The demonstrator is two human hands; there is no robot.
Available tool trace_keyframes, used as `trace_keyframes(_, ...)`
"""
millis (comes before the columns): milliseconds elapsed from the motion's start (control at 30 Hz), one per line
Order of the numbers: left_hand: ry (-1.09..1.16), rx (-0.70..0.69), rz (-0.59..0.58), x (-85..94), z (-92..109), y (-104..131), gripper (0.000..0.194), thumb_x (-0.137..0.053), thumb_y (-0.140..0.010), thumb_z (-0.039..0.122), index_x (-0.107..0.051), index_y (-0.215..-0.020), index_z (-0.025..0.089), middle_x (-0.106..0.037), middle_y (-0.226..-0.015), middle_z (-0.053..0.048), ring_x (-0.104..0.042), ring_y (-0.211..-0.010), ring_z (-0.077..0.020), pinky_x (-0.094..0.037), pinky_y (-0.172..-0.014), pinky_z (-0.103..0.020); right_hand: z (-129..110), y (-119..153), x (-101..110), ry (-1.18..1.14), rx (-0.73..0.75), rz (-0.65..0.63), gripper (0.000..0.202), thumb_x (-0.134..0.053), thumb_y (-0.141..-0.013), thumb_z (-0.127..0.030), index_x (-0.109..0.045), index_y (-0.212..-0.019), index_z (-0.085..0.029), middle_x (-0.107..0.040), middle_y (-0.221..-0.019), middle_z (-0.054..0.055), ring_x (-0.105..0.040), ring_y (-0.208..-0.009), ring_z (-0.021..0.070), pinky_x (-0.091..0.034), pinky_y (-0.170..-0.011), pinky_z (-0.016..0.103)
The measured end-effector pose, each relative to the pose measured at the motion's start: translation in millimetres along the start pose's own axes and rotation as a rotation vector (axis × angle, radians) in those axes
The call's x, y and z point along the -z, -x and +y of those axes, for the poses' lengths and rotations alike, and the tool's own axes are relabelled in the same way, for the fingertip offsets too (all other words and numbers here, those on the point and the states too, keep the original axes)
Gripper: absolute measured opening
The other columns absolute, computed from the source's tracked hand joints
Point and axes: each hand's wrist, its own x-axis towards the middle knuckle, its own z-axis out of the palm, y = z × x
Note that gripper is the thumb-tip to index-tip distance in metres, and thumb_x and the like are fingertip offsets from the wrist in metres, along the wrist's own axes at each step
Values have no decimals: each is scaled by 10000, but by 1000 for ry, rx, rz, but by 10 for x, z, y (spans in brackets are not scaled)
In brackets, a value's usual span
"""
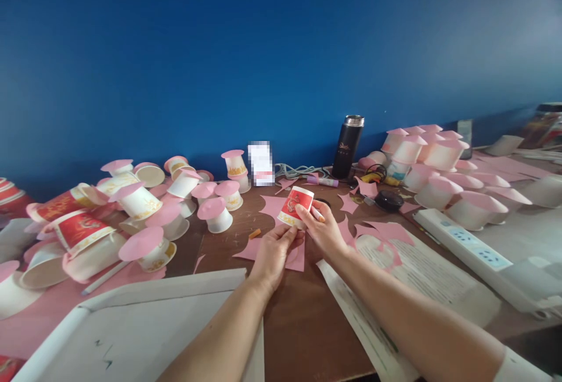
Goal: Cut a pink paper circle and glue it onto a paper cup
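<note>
A red and white paper cup [290, 202] with gold patterning is held up, slightly tilted, over the middle of the table. My right hand [324, 227] is closed round its right side, and a small white and orange stick-like object [317, 213] shows among those fingers. At the cup's lower edge, the fingers of my left hand [273, 251] pinch it. Cut pink paper [248, 249] lies beneath both hands. Left of them are several cups with pink paper discs on their ends, such as one white cup [214, 220].
A black thermos [348, 148] and a phone [261, 164] stand by the blue wall. A power strip [468, 241] lies at right, near more pink-topped cups [443, 154]. A white box lid [167, 317] occupies the front left, and a printed sheet [439, 276] the front right.
</note>
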Motion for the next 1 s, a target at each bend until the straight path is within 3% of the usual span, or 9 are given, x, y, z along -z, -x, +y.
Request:
trace_keyframes(100, 93, 14, 40, 6, 43, -12, 234, -812, -647, 261, -715, -798, 109, -677, -743, -45, -627, -712, -119, -520, -781, -267, -3, -30, 42, 87, 92, 63, 501, -704, -737, -498, -529, -1084, -181, -673, -1031, 87, -659, -937, 224, -549, -780, 356)
trace_keyframes(233, 220, 12, 145, 60, 98, -53, 200, -802, -652, 187, -708, -805, 98, -688, -768, -47, -629, -709, -93, -519, -777, -227, -110, -6, 98, 196, 416, 174, 364, -601, -856, -416, -524, -1143, -206, -661, -1029, 83, -652, -920, 200, -549, -762, 355)
trace_keyframes(367, 233, -26, 164, 106, 96, -93, 172, -803, -645, 191, -703, -751, 98, -682, -740, -42, -626, -687, -94, -509, -762, -230, -269, 126, 96, 332, 604, -38, 215, -476, -947, -326, -594, -1085, -209, -659, -827, 40, -643, -743, 161, -542, -709, 327)
trace_keyframes(467, 194, -62, 113, 96, 81, -92, 177, -804, -642, 211, -706, -740, 102, -673, -743, -39, -622, -694, -103, -491, -792, -254, -315, 214, 72, 524, 740, -222, 184, -510, -931, -298, -670, -972, -217, -688, -900, 61, -647, -875, 194, -523, -808, 348)
trace_keyframes(600, 162, -77, 61, 77, 71, -74, 170, -791, -659, 229, -705, -753, 117, -673, -765, -45, -625, -722, -122, -469, -835, -284, -275, 238, 54, 608, 764, -228, 187, -511, -930, -284, -676, -995, -224, -702, -950, 61, -647, -910, 193, -520, -809, 327)
trace_keyframes(1000, 148, -69, 92, 81, 60, -83, 183, -796, -648, 253, -713, -746, 121, -678, -761, -47, -627, -736, -122, -479, -820, -270, -289, 236, 56, 698, 746, -139, 198, -485, -938, -283, -668, -977, -219, -698, -917, 66, -651, -853, 197, -517, -727, 304)
